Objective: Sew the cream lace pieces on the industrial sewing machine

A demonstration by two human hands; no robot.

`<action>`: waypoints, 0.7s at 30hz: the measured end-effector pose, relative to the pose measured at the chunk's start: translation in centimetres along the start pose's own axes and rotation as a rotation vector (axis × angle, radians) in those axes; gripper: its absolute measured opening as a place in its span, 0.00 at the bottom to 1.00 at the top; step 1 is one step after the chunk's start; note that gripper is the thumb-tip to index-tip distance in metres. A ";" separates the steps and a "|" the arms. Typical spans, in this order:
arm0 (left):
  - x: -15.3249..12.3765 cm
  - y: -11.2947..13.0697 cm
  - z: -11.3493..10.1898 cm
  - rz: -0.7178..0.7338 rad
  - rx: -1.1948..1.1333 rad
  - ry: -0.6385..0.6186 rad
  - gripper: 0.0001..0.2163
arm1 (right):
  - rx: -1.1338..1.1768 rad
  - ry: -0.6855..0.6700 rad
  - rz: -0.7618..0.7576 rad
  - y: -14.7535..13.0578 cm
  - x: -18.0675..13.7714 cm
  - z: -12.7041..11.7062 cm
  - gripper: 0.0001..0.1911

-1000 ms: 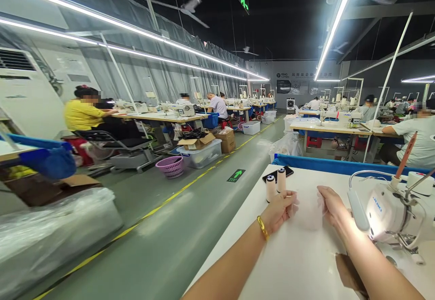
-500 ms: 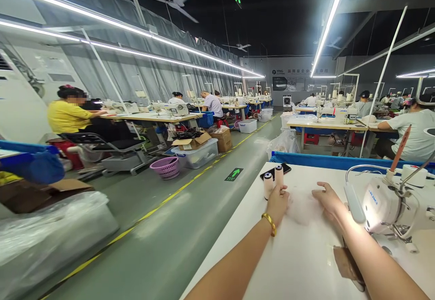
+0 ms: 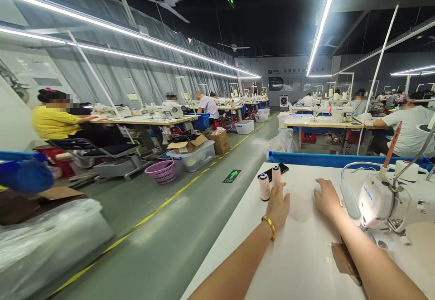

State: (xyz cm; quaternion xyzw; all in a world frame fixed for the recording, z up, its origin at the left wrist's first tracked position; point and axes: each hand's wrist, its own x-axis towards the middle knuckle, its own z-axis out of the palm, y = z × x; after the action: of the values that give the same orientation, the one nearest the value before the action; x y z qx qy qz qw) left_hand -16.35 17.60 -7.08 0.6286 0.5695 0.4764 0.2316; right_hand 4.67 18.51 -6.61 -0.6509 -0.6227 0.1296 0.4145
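On the white sewing table (image 3: 244, 250), my left hand (image 3: 278, 204) reaches forward, fingers extended and apart, close behind two upright thread spools (image 3: 264, 187) with pale thread. Whether its fingertips touch the nearer-to-centre spool I cannot tell. My right hand (image 3: 326, 196) is held over the table with its fingers loosely stretched and nothing visible in it. A faint pale patch (image 3: 301, 209) lies between the hands; sheer cloth or reflection, I cannot tell. To the right of my right hand stands a white sewing machine (image 3: 377, 195) with its lamp lit.
A black phone (image 3: 282, 169) lies behind the spools. Blue cloth (image 3: 306, 158) runs along the table's far edge. Left of the table is an aisle with a yellow line (image 3: 163, 205), a purple basket (image 3: 161, 171) and a plastic bin (image 3: 193, 157). Several people sit at other machines.
The view has shifted slightly. My left hand's fingers have straightened out of their bent, pinched pose. My right hand's fingers remain loosely extended, and the pale patch between the hands looks fainter.
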 end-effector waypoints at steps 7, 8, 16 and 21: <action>-1.3 1.7 -0.1 0.268 0.210 0.051 0.19 | -0.089 -0.031 -0.149 -2.6 -0.4 -0.9 0.22; -1.3 2.0 -0.4 0.298 0.226 0.068 0.17 | -0.093 -0.047 -0.188 -3.5 -0.6 -1.1 0.22; -1.4 6.0 -2.6 0.501 0.149 0.085 0.10 | -0.203 -0.353 -0.475 -7.3 -9.1 -6.5 0.12; -5.3 10.7 -2.0 1.033 0.165 0.144 0.17 | -0.089 -0.485 -0.520 -3.4 -17.9 -13.9 0.15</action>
State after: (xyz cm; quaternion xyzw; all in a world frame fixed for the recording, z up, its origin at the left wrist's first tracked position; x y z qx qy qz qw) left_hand -12.25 9.53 0.93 0.8091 0.2356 0.5241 -0.1232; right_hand 8.38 -3.56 -1.74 -0.4386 -0.8527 0.1432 0.2451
